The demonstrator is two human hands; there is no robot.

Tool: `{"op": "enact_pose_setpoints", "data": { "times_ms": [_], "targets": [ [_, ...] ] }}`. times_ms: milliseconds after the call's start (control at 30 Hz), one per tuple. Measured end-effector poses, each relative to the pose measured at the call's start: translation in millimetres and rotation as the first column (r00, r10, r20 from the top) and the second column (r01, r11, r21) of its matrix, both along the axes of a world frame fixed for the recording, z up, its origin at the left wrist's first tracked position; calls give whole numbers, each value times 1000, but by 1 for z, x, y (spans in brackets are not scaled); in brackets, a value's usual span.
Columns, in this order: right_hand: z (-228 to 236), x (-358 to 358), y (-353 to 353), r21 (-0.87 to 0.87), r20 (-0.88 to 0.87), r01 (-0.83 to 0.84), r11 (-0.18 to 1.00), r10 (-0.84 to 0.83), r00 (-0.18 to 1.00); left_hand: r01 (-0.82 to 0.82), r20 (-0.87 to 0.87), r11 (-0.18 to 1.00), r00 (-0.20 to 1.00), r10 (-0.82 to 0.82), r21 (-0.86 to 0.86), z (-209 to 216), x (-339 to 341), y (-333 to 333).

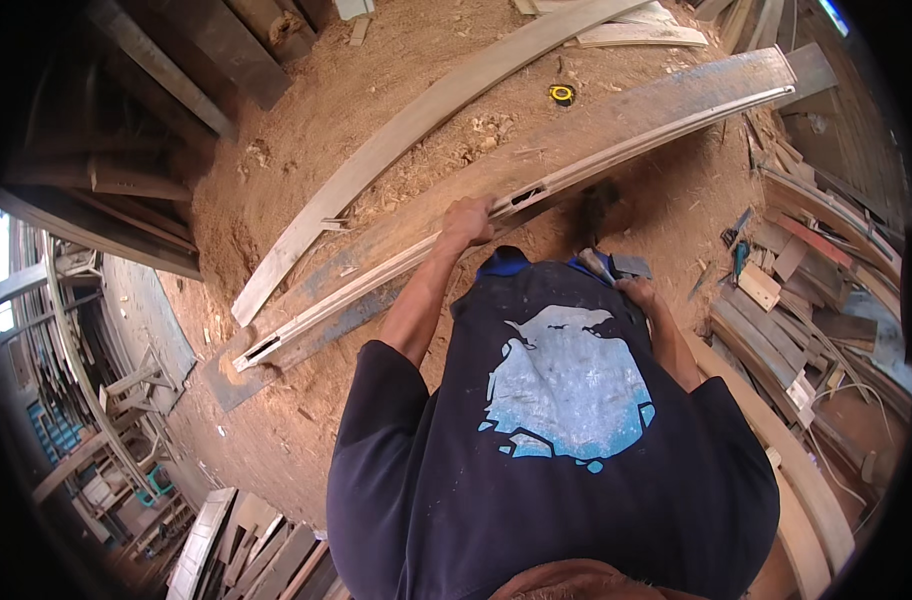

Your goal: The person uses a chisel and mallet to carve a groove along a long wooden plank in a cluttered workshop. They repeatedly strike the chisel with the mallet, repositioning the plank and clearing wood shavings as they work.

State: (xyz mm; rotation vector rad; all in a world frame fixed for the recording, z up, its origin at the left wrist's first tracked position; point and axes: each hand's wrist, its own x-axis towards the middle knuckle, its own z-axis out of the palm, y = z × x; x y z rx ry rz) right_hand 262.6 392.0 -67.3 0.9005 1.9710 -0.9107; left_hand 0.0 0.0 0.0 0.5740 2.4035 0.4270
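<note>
A long pale wooden rail [656, 150] with slots cut through its edge lies slantwise on a wide, worn plank [666, 100]. One dark slot is just to the right of my left hand [468, 221], another near the rail's left end. The fingers of my left hand are closed over the rail. Close to my body on the right, my right hand [637, 292] is closed round a hand tool [598, 264] with a wooden part and a flat grey part. Its exact kind is unclear, since my hand and clothing partly hide it.
A curved board [406, 135] lies beyond the plank on sawdust and shavings. A yellow and black tape measure [562, 95] rests between them. Offcuts [766, 325] and a blue-handled tool [740, 258] lie to the right. Stacked boards [246, 545] fill the lower left.
</note>
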Motion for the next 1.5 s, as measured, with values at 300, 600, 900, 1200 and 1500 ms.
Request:
{"op": "enact_pose_setpoints", "data": {
  "times_ms": [300,600,900,1200,1500],
  "targets": [
    [42,-10,-29,74,71,17,997,-22,997,37,-67,993,997,-30,116,-23,11,-36],
    [43,-14,-24,55,65,295,954,-298,952,61,24,989,998,-58,-132,5,12,-29],
    [-11,4,13,22,59,107,994,-108,992,192,-92,981,978,-187,40,38,-38,199],
    [4,14,70,4,148,429,903,-425,893,259,16,961,965,-262,96,-48,-68,299],
    [-25,21,127,-43,126,401,915,-393,911,242,-5,970,970,-242,31,-24,-77,291]
  ]
}}
